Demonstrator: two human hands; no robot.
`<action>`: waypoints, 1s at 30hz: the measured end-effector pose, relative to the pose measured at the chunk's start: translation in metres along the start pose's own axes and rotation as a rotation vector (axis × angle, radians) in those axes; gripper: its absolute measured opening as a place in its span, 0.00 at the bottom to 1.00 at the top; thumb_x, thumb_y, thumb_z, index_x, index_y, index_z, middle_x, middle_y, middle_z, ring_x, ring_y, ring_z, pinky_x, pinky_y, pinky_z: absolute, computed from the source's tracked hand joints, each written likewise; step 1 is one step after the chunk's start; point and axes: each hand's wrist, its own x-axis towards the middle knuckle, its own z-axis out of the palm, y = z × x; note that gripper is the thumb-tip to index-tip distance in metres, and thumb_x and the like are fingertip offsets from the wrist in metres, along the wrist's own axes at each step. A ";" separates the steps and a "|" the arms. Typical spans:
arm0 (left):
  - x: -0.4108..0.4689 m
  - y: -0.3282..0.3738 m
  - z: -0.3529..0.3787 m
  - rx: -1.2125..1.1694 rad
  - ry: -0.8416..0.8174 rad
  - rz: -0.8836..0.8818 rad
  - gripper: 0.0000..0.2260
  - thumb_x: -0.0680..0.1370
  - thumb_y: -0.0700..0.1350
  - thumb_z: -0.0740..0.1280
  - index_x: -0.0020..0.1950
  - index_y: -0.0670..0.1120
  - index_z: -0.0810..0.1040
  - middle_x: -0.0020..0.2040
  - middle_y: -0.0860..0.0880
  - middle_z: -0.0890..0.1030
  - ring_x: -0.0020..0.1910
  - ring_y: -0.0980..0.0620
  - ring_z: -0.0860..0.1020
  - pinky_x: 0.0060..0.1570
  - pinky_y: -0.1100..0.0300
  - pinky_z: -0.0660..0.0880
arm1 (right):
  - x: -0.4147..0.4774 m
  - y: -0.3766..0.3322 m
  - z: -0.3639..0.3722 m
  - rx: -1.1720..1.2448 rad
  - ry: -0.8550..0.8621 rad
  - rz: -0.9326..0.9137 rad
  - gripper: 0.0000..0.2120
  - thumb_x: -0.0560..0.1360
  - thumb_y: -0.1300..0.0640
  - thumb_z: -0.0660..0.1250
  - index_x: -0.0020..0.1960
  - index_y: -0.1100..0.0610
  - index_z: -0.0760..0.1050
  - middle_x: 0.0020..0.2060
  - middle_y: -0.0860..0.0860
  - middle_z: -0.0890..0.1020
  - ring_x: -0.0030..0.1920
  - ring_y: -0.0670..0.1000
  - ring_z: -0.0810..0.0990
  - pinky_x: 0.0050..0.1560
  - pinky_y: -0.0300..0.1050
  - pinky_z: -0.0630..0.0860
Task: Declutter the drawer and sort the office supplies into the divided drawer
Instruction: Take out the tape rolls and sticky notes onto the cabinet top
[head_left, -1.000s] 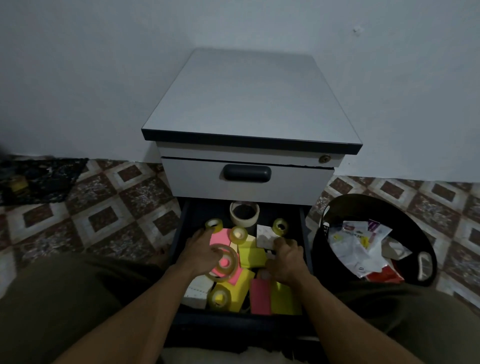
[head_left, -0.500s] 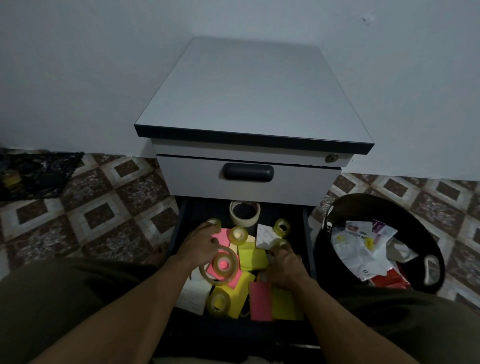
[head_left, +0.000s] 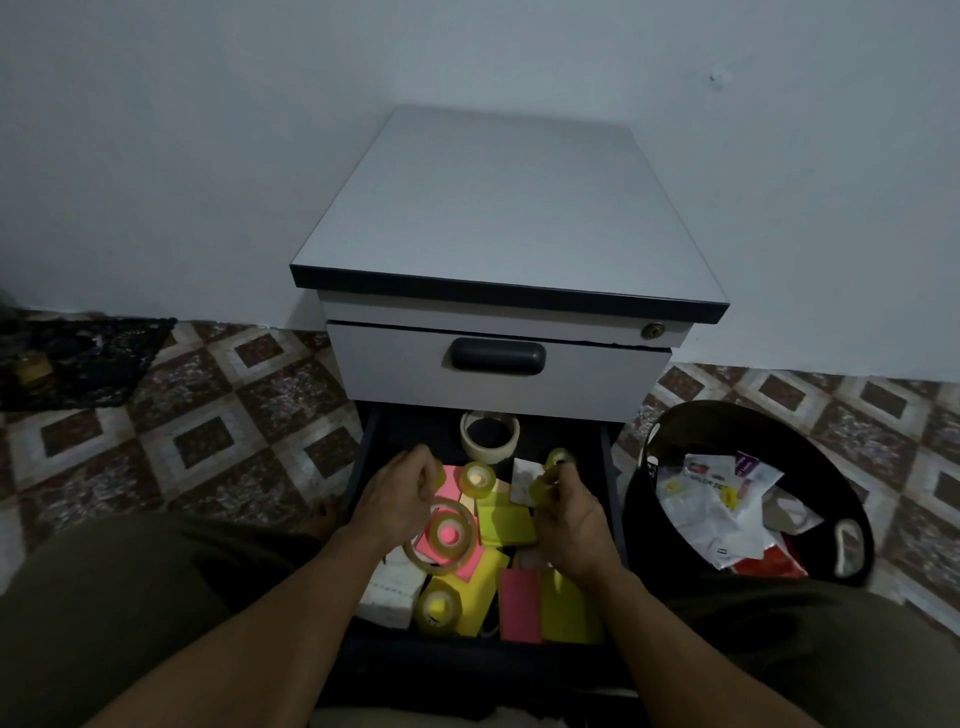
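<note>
The open lower drawer (head_left: 366, 457) of a grey cabinet holds yellow and pink sticky-note pads (head_left: 506, 519), several clear tape rolls and a wide masking-tape roll (head_left: 489, 435) at the back. My left hand (head_left: 397, 493) has its fingers curled round a small clear tape roll near the drawer's left side, above a large clear tape roll (head_left: 445, 534). My right hand (head_left: 571, 514) pinches another small yellowish tape roll (head_left: 540, 489), lifted a little above the pads. One more small roll (head_left: 561, 457) sits behind it.
The shut upper drawer (head_left: 496, 371) with a dark handle hangs over the back of the open one. A black bin (head_left: 675, 431) full of crumpled paper stands at the right. Patterned floor tiles surround the cabinet. My knees flank the drawer.
My right hand picked a small tape roll off the pads and raised it. My left hand closed on the small roll at the left. The camera tilted slightly.
</note>
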 end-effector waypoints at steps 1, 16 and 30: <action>-0.003 0.002 0.000 -0.018 -0.006 0.006 0.14 0.72 0.30 0.62 0.40 0.49 0.65 0.39 0.54 0.71 0.37 0.56 0.69 0.36 0.57 0.67 | -0.002 -0.003 -0.003 0.054 -0.014 0.023 0.12 0.73 0.65 0.65 0.53 0.55 0.69 0.45 0.52 0.79 0.45 0.58 0.79 0.42 0.53 0.75; -0.045 0.067 -0.075 -0.232 0.132 0.179 0.05 0.78 0.43 0.72 0.52 0.51 0.83 0.49 0.48 0.80 0.47 0.53 0.78 0.45 0.70 0.73 | -0.019 -0.098 -0.070 0.373 -0.019 -0.164 0.09 0.72 0.58 0.74 0.48 0.45 0.80 0.43 0.45 0.83 0.44 0.46 0.82 0.47 0.50 0.81; -0.010 0.135 -0.226 -0.121 0.377 0.380 0.05 0.77 0.49 0.72 0.52 0.55 0.83 0.50 0.56 0.81 0.50 0.60 0.78 0.52 0.62 0.75 | 0.050 -0.212 -0.171 0.151 0.180 -0.438 0.07 0.72 0.57 0.72 0.50 0.49 0.80 0.48 0.43 0.81 0.47 0.44 0.78 0.44 0.37 0.75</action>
